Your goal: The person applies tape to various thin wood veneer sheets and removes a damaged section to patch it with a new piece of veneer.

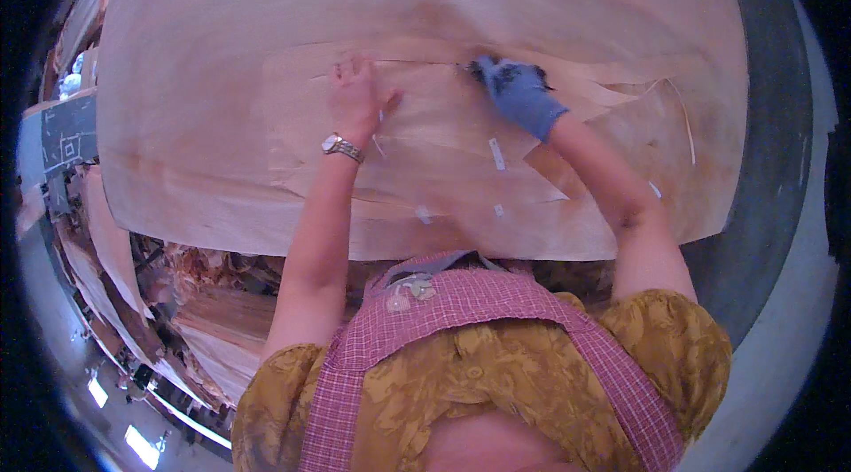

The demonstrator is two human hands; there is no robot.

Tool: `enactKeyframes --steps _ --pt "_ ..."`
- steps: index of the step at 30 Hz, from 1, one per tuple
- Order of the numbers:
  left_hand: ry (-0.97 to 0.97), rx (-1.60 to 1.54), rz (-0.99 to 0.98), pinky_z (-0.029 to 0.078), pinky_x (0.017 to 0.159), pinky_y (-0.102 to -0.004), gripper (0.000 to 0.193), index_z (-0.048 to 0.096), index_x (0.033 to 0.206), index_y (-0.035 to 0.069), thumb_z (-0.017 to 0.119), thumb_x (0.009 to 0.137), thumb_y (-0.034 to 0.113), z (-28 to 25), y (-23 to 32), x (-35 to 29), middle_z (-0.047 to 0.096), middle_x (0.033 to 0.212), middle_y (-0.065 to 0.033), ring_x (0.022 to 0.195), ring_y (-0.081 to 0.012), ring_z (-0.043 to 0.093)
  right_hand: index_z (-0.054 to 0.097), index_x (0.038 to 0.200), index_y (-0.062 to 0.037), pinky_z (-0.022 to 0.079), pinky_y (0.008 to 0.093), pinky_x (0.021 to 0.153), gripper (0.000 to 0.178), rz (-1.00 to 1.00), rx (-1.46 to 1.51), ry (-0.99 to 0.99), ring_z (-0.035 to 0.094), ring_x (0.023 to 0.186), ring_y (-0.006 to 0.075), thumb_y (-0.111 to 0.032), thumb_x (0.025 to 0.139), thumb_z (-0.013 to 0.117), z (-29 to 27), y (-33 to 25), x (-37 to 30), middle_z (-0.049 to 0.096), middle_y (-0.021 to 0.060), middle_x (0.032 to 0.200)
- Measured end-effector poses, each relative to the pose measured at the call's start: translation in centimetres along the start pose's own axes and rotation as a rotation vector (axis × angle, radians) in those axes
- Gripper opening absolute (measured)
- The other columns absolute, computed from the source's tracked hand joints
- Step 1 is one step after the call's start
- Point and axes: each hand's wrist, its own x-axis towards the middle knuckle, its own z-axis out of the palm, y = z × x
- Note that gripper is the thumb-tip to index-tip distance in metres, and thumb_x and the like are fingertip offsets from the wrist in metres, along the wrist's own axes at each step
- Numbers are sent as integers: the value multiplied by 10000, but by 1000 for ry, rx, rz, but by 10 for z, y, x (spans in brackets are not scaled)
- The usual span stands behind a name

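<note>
Clearly thin, light, brittle pale wood veneer sheets (425,153) on surface: left hand (357,100) pressing flat, fingers spread; blue-gloved right hand (519,95) closed around small dark tool (467,70); best held flat-palmed, edges splitting easily

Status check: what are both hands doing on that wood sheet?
Left hand bare, pressed flat on veneer sheet. Right hand gloved, gripping small dark tool at the seam. Nothing in the way.
</note>
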Motion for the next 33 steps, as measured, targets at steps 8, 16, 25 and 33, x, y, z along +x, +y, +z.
enactKeyframes --steps 8,16,25,33 --pt "-47 60 -9 418 995 -467 732 545 1284 86 770 721 497 1 -6 5 504 1347 -187 1199 -374 492 511 1187 -86 538 506 684 260 235 -78 -50 678 806 386 -208 969 439 45 129 -126 680 206 923" --pt "-124 86 -18 405 1021 -475 741 531 1334 101 709 779 559 -18 8 10 490 1383 -210 1232 -384 500 539 1189 -99 529 491 659 285 234 -36 84 662 792 367 -198 923 523 43 179 -205 660 174 937" --pt "53 -326 87 431 1012 -440 452 567 1265 53 656 854 219 -4 103 -75 568 1291 -203 1207 -379 524 613 1005 -128 500 429 640 173 -484 115 108 633 760 307 -268 915 563 -9 89 -115 631 91 843" --pt "65 -170 -37 412 1062 -399 506 533 1321 69 508 829 -45 28 189 -136 500 1405 -150 1300 -341 467 573 922 -139 504 427 593 157 -698 -101 18 647 685 305 -288 937 524 13 64 -75 638 96 774"
